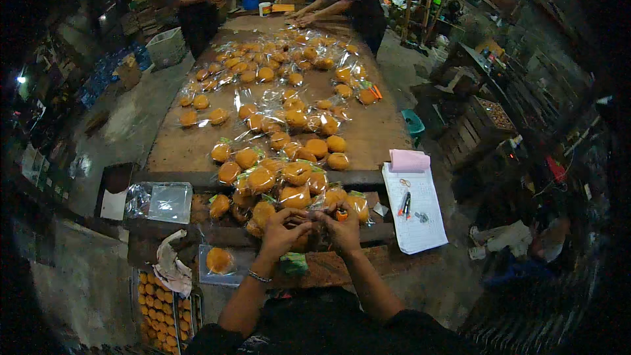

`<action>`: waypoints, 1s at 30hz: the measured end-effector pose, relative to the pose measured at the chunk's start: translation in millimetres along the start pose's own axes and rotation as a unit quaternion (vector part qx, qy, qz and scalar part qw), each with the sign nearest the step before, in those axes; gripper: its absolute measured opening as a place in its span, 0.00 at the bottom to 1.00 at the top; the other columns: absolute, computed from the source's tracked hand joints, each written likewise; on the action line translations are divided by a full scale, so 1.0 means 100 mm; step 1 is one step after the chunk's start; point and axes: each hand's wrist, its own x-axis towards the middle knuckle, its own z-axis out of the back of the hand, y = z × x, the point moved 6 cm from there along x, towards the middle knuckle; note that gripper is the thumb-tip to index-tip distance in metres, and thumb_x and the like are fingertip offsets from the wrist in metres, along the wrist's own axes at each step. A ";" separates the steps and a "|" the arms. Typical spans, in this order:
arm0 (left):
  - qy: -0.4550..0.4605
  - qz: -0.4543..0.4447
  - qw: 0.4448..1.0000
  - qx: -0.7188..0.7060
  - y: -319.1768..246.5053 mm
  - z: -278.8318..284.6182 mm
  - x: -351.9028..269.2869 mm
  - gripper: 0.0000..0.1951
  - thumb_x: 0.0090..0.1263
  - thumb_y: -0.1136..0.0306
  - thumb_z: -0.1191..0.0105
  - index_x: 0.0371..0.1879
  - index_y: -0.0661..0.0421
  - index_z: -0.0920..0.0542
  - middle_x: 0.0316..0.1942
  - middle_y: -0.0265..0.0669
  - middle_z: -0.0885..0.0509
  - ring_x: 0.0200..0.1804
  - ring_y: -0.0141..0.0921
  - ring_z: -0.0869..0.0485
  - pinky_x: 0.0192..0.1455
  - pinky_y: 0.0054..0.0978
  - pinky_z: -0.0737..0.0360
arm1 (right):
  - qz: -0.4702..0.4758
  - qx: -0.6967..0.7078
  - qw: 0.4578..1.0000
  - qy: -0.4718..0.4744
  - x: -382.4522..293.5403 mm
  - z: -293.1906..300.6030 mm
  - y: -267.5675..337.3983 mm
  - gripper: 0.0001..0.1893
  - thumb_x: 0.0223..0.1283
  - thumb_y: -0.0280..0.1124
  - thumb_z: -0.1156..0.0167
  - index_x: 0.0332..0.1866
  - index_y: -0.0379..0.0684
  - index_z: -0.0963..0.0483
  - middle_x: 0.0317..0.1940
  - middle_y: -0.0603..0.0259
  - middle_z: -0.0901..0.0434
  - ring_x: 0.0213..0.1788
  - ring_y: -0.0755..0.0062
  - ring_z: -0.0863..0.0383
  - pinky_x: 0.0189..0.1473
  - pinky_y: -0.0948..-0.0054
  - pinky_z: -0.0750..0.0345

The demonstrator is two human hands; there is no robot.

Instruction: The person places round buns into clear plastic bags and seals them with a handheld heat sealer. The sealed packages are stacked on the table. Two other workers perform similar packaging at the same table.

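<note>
My left hand (pixel 286 233) and my right hand (pixel 343 230) meet at the near edge of the table, with their fingers pinching clear plastic film between them. An orange-coloured tool (pixel 341 215), its kind unclear, sits in my right hand. Just beyond my hands lies a pile of round golden-brown baked goods in clear bags (pixel 295 197). Below my hands is a green and white packet or label (pixel 294 263), partly hidden. One round bun (pixel 219 260) rests on a clear plastic tray (pixel 204 278) left of my left forearm.
More bagged buns (pixel 266 75) spread along the wooden table (pixel 170 150). Two people stand at its far end. At right lies a paper pad (pixel 419 227) with pens (pixel 406 204). A clear plastic box (pixel 170 202), a crumpled cloth (pixel 172 266) and a rack of buns (pixel 160 308) are at left.
</note>
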 end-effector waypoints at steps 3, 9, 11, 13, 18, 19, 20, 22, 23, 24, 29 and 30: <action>0.011 0.029 1.000 -0.005 0.03 -0.06 0.04 0.15 0.57 0.72 0.38 0.44 0.54 0.21 0.32 0.30 0.19 0.34 0.22 0.24 0.39 0.19 0.26 | -0.001 -0.022 0.999 -0.025 0.05 -0.04 -0.04 0.10 0.54 0.24 0.41 0.42 0.36 0.23 0.34 0.63 0.21 0.39 0.76 0.23 0.44 0.76 0.28; 0.002 -0.029 0.999 0.026 -0.01 0.09 0.13 0.13 0.60 0.71 0.41 0.45 0.56 0.21 0.31 0.30 0.19 0.36 0.22 0.22 0.41 0.21 0.25 | 0.054 -0.101 0.991 0.065 0.16 -0.18 0.03 0.11 0.58 0.29 0.42 0.45 0.37 0.23 0.38 0.62 0.20 0.43 0.75 0.24 0.47 0.77 0.28; -0.001 0.057 0.998 0.001 0.11 0.10 0.12 0.13 0.60 0.71 0.41 0.44 0.57 0.21 0.32 0.31 0.18 0.37 0.22 0.22 0.42 0.21 0.25 | -0.021 -0.096 0.992 0.076 0.17 -0.20 -0.07 0.11 0.59 0.31 0.42 0.44 0.37 0.23 0.38 0.62 0.20 0.42 0.74 0.23 0.48 0.76 0.28; -0.002 -0.002 1.000 0.020 0.05 0.11 0.09 0.11 0.60 0.72 0.41 0.41 0.59 0.20 0.35 0.34 0.17 0.39 0.23 0.21 0.42 0.21 0.24 | -0.049 0.000 0.997 0.057 0.14 -0.21 -0.09 0.10 0.61 0.30 0.44 0.43 0.36 0.23 0.38 0.62 0.20 0.40 0.76 0.23 0.46 0.77 0.28; -0.024 0.002 0.997 -0.078 0.04 0.21 0.00 0.09 0.60 0.72 0.41 0.37 0.61 0.18 0.34 0.35 0.16 0.36 0.26 0.19 0.43 0.21 0.23 | 0.143 -0.143 0.977 0.073 -0.05 -0.34 0.19 0.10 0.61 0.32 0.43 0.40 0.36 0.22 0.33 0.62 0.19 0.37 0.78 0.22 0.40 0.76 0.27; -0.050 -0.031 0.998 -0.029 0.01 0.25 -0.03 0.09 0.60 0.71 0.40 0.36 0.61 0.18 0.33 0.35 0.16 0.36 0.26 0.19 0.42 0.21 0.23 | 0.124 -0.139 0.979 0.080 -0.06 -0.35 0.18 0.10 0.61 0.32 0.43 0.40 0.35 0.23 0.33 0.63 0.19 0.37 0.77 0.23 0.41 0.76 0.27; -0.078 -0.044 0.996 0.015 0.01 0.28 -0.07 0.09 0.60 0.70 0.40 0.36 0.60 0.18 0.33 0.35 0.16 0.36 0.26 0.19 0.42 0.20 0.23 | 0.099 -0.137 0.982 0.088 -0.08 -0.35 0.16 0.11 0.61 0.32 0.43 0.41 0.35 0.23 0.32 0.63 0.20 0.36 0.77 0.23 0.42 0.76 0.27; -0.061 0.032 0.998 0.000 0.16 0.23 -0.12 0.09 0.60 0.66 0.39 0.33 0.60 0.17 0.30 0.34 0.16 0.35 0.24 0.20 0.39 0.19 0.24 | 0.044 -0.103 0.989 0.093 -0.14 -0.36 0.09 0.11 0.61 0.32 0.43 0.40 0.34 0.23 0.31 0.64 0.20 0.36 0.77 0.23 0.41 0.76 0.27; -0.064 0.023 0.998 -0.017 0.19 0.23 -0.16 0.10 0.60 0.66 0.39 0.33 0.60 0.17 0.30 0.34 0.16 0.35 0.23 0.20 0.39 0.20 0.24 | 0.021 -0.071 0.993 0.090 -0.15 -0.36 0.06 0.11 0.60 0.32 0.43 0.39 0.34 0.23 0.30 0.64 0.20 0.35 0.77 0.23 0.40 0.76 0.27; -0.058 0.030 0.997 -0.036 0.23 0.22 -0.18 0.10 0.60 0.65 0.39 0.32 0.60 0.17 0.30 0.34 0.16 0.35 0.23 0.21 0.38 0.20 0.25 | -0.002 -0.039 0.995 0.087 -0.16 -0.37 0.02 0.10 0.60 0.32 0.42 0.38 0.35 0.23 0.29 0.65 0.21 0.35 0.77 0.24 0.40 0.77 0.27; -0.081 0.036 0.996 -0.025 0.42 0.36 -0.25 0.13 0.60 0.62 0.38 0.31 0.62 0.17 0.30 0.32 0.16 0.34 0.21 0.21 0.36 0.20 0.25 | 0.093 -0.167 0.979 0.068 -0.41 -0.44 0.01 0.09 0.57 0.30 0.42 0.38 0.35 0.24 0.34 0.55 0.19 0.34 0.71 0.20 0.39 0.72 0.25; -0.084 0.050 0.993 -0.060 0.48 0.37 -0.28 0.13 0.60 0.63 0.38 0.33 0.62 0.18 0.31 0.31 0.17 0.34 0.21 0.22 0.36 0.21 0.25 | 0.133 -0.198 0.968 0.076 -0.46 -0.48 0.02 0.09 0.56 0.29 0.41 0.38 0.35 0.24 0.34 0.54 0.19 0.34 0.70 0.20 0.39 0.72 0.25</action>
